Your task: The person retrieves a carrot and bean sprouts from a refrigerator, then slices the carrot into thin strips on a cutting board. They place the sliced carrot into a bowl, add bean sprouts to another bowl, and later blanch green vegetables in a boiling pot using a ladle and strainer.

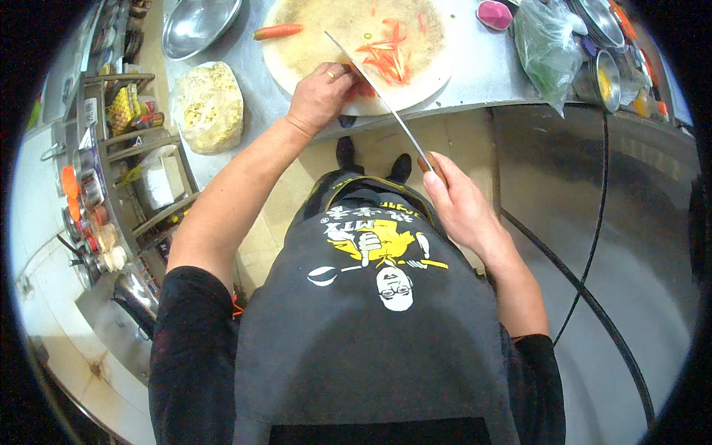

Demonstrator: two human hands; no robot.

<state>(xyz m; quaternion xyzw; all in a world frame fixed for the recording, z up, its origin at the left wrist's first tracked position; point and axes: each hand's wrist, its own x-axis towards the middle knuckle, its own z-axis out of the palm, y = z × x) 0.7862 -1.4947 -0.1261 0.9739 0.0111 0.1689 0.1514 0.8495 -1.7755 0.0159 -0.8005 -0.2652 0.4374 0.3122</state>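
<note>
My right hand (463, 200) is wrapped round the brown wooden handle of a kitchen knife (393, 111). Its blade, seen nearly edge-on, slants up and left over a round cutting board (297, 63). On the board's near edge, the curled fingers of my left hand (322, 96) press down close to the blade. Orange-red carrot slices (363, 90) show just beside these fingertips; what lies beneath them is mostly hidden. Cut carrot strips (387, 61) are heaped to the right of the blade. A longer carrot piece (278, 32) rests at the board's left edge.
Left of the board are a metal bowl (199, 28) and a clear bag of yellowish food (208, 107). To the right sit a pink item (494, 14), a plastic bag of greens (547, 55) and metal containers (598, 80). A black hose (586, 293) hangs at lower right.
</note>
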